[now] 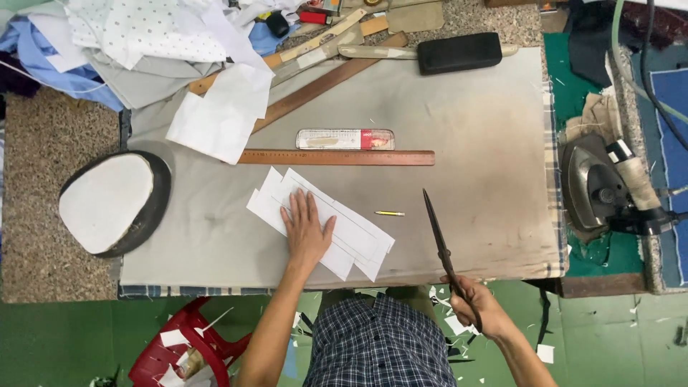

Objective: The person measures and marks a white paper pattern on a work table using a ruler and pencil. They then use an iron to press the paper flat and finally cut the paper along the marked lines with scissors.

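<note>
Padded table (459,129): scissors (438,236) (long, dark), white strips (344,222).

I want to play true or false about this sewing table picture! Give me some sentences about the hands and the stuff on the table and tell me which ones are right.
1. The left hand lies flat on the white fabric pieces. True.
2. The right hand holds a pencil. False: it holds long dark scissors, blades closed and pointing away from the person.
3. A wooden ruler lies beyond the white pieces. True.
4. The iron sits on the left side of the table. False: it rests at the right side, off the grey table cover.
5. A small yellow pencil lies on the cover between the white pieces and the scissors. True.
</note>
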